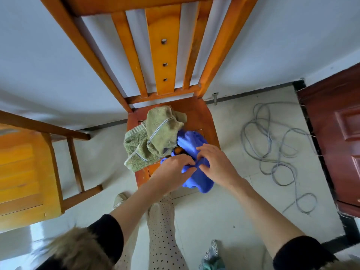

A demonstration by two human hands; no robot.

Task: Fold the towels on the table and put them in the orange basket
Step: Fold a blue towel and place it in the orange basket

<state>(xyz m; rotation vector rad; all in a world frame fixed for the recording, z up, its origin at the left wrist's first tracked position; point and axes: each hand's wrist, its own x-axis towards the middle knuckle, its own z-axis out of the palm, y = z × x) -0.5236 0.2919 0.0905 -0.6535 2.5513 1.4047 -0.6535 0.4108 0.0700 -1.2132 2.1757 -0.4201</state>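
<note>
A: Risk? Blue towel (194,158) hangs over the chair (202,115) front edge w/ both hands bunching it; it could slide off, or drag the green towel (153,137).

B: Grip?

A: Left hand (173,168) and right hand (216,164) both curl into the blue towel's middle. No basket in view.

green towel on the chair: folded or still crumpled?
Crumpled, not folded. The green towel lies bunched on the chair seat, one corner hanging over the seat's edge. Both hands are on the blue towel instead.
</note>
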